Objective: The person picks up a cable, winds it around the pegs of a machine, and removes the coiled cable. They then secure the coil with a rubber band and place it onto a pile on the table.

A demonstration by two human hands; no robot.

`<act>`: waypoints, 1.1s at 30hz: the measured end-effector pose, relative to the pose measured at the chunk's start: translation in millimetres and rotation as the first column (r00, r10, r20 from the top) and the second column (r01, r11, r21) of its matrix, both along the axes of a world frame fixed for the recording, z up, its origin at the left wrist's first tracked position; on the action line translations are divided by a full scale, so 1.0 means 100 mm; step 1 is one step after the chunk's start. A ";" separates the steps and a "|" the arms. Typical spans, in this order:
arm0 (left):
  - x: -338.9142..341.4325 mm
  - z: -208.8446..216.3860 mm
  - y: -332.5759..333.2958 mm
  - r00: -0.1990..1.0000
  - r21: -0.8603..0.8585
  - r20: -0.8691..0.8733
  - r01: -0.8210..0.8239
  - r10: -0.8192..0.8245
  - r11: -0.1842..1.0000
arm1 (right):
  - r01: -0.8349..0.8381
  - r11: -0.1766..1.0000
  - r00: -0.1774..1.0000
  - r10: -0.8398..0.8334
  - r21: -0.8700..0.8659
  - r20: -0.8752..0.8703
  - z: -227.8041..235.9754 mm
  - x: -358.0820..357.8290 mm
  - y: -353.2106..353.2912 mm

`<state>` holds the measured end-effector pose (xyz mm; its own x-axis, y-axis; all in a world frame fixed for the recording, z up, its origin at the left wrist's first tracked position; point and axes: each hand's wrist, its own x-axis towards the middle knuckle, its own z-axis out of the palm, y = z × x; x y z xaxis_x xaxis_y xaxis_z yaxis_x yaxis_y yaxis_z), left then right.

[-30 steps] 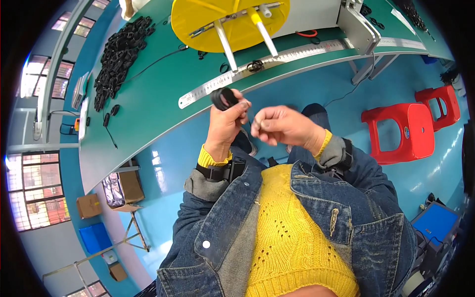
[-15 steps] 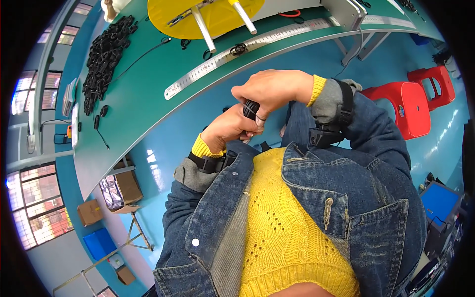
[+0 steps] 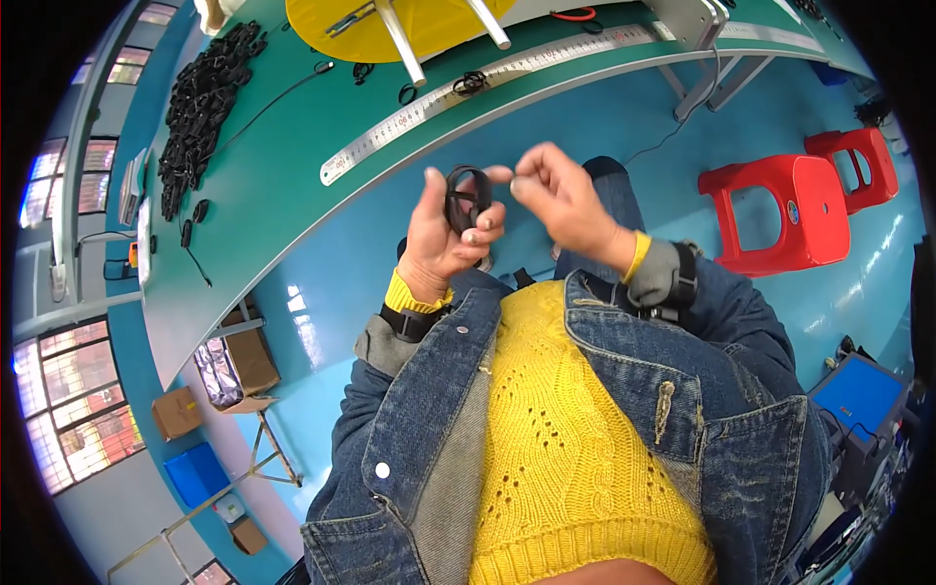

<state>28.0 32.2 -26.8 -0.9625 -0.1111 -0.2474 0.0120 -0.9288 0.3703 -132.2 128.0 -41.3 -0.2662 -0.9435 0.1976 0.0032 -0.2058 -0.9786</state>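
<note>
A small loop of coiled black cable [image 3: 451, 203] stands upright in my left hand [image 3: 429, 244], whose fingers wrap round it from below with the thumb raised beside it. Just right of the loop, my right hand [image 3: 575, 213] has its thumb and forefinger pressed together, with the other fingers curled. Whatever may be in that pinch is too small to make out. Both hands are in the air over my lap, a little off the table's near edge.
The green table [image 3: 283, 224] curves ahead, bearing a long steel ruler [image 3: 439, 109], a pile of black cables [image 3: 210, 107] and a yellow round piece with metal legs [image 3: 390, 29]. Red stools [image 3: 817, 210] stand at right. Cardboard boxes [image 3: 177, 413] sit at lower left.
My hands, earlier together round the cable coil, have come apart. The right hand has moved right off it; the left has turned, so the loop's open middle now shows.
</note>
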 end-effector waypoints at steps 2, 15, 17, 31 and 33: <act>-0.01 -0.04 -0.04 0.987 0.166 -0.083 0.152 -0.139 0.974 | 0.070 0.992 0.982 -0.086 -0.102 -0.168 0.07 -0.10 -0.08; -0.01 0.11 0.17 0.963 -0.624 0.190 -0.030 0.189 0.781 | 0.045 0.996 0.654 0.029 0.077 -0.756 0.06 -0.20 -0.22; -0.04 0.06 0.23 0.916 -0.776 0.177 -0.095 0.360 0.624 | 0.106 0.994 0.660 -0.054 0.022 -0.749 0.05 -0.17 -0.23; -0.07 0.14 0.13 0.921 -0.523 0.385 0.274 -0.064 0.807 | -0.196 0.973 0.713 0.228 0.125 -0.663 -0.07 -0.11 -0.15; -0.09 0.02 0.14 0.840 -0.599 0.542 0.398 -0.015 0.695 | -0.254 0.951 0.680 0.306 0.177 -0.666 -0.03 -0.11 -0.17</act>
<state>18.5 45.8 -25.1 -0.7620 -0.2409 -0.6010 -0.4960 -0.3795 0.7810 -143.6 110.7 -44.3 0.1946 -0.9688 0.1533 -0.6182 -0.2425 -0.7477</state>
